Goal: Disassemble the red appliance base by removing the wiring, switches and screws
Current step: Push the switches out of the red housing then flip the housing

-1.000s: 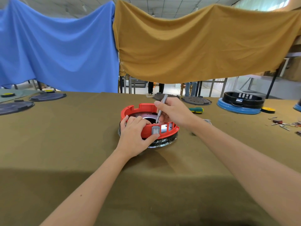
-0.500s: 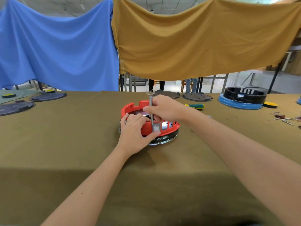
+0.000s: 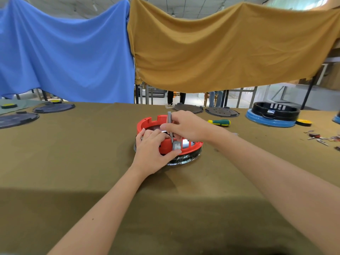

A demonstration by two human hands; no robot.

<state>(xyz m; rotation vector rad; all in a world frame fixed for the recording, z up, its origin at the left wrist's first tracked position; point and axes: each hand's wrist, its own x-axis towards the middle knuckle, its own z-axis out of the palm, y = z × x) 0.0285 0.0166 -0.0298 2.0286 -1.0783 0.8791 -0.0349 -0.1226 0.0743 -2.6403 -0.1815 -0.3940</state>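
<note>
A red appliance base sits in the middle of the counter, which has a brown-green cloth over it. The base is a round red ring with slots in its side, and it rests on a shiny silver and black bottom part.

The left hand holds the near side of the red ring. Its fingers curl over the top edge and its thumb presses on the outside, just under a small grey switch set in the wall of the ring.

The right hand is over the ring and holds a thin grey screwdriver. The tool stands almost straight up. Its tip points down just inside the wall, right above the grey switch.

A green and yellow screwdriver lies on the counter behind the right hand. Flat dark round lids lie farther back, and more lie on the far left. A black base on a blue ring sits far to the right, with a yellow disc beside it. Small loose parts lie near the right edge. A blue cloth and a yellow-brown cloth hang behind the counter.
</note>
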